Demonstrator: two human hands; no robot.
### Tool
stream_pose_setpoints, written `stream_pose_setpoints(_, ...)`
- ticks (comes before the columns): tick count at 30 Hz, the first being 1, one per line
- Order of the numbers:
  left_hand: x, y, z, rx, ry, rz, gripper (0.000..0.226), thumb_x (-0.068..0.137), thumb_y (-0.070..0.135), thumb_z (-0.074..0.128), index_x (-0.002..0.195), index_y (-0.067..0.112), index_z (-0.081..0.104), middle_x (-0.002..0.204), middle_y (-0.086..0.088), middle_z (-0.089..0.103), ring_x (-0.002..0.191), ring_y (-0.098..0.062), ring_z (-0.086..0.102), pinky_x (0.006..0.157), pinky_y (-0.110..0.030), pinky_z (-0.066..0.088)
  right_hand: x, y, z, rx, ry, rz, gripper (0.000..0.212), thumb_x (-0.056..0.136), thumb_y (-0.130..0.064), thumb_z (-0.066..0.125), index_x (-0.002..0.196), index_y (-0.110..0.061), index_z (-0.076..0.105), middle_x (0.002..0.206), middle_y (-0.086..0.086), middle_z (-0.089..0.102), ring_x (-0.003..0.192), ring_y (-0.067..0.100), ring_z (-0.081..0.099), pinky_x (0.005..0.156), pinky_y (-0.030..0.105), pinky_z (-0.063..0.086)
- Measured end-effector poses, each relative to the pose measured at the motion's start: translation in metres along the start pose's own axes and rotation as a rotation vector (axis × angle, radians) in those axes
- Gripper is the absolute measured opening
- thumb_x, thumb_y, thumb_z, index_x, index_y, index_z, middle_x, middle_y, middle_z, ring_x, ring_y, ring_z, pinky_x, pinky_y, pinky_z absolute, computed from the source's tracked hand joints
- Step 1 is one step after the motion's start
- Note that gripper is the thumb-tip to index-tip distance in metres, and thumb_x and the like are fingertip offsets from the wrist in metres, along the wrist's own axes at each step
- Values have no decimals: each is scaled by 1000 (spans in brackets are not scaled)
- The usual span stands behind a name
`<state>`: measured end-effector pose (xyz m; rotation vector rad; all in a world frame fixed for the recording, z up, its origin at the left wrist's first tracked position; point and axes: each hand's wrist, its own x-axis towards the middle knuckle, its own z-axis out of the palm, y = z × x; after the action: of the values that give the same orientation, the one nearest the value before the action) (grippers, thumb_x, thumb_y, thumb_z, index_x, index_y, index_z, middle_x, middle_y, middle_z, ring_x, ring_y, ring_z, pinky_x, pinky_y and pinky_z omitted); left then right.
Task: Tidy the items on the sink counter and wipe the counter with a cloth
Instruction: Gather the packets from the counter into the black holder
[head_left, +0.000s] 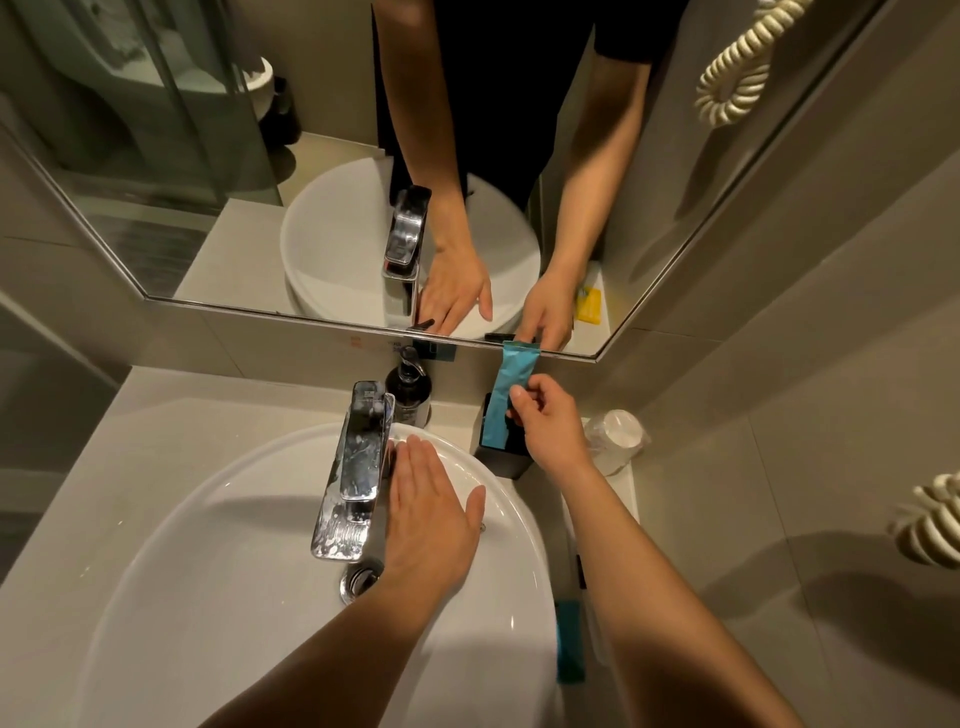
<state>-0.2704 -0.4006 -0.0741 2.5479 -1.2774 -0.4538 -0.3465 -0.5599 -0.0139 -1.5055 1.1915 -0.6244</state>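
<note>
- Our right hand (550, 431) pinches the teal sachet (506, 395), upright, its lower end inside the black holder (491, 454).
- Our left hand (431, 514) lies flat, empty, on the basin rim (467, 457).

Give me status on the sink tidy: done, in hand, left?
Done: little that shows. In hand: the right hand holds a teal packet upright, its lower end in the black holder; the left hand lies flat on the basin. Left: another teal packet and a wrapped cup on the counter; no cloth in view.
</note>
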Motion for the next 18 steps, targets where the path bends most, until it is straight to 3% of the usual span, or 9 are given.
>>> stream_pose_setpoints(4,1,0,1,-7,-14,-4,89,100,64,15,156,5,-21,169,-15,-16,156,-28,-16,124,-40,-9,-2,1,0,11,16,26,14,102,-26,59,111,-16,65,103,1,73,97,13,72,89,36,61)
stream_pose_setpoints(8,1,0,-3,15,-35,1,90,100,64,16,156,4,-19,169,-17,-14,156,-29,-14,125,-43,-6,-17,0,-16,14,98,20,23,101,-21,62,122,-11,64,108,5,72,97,15,70,85,29,59)
stream_pose_setpoints(13,-3,4,-10,31,-42,3,88,101,62,20,157,1,-12,169,-19,-10,156,-31,-10,125,-43,-6,-56,33,-66,-151,268,108,8,96,-18,65,101,-12,68,88,0,69,81,14,65,65,16,50)
stream_pose_setpoints(15,-4,5,-11,25,-42,-1,88,102,61,22,158,1,-10,169,-19,-9,157,-32,-9,125,-42,-7,-71,57,-82,-319,283,218,7,94,-21,67,92,-15,65,85,-2,67,80,16,62,61,17,44)
stream_pose_setpoints(18,-4,5,-10,16,-45,-4,88,102,61,23,158,1,-9,169,-18,-9,157,-31,-9,126,-43,-4,-86,89,-89,-500,186,400,21,91,-26,70,103,-12,61,103,5,65,94,24,61,77,30,48)
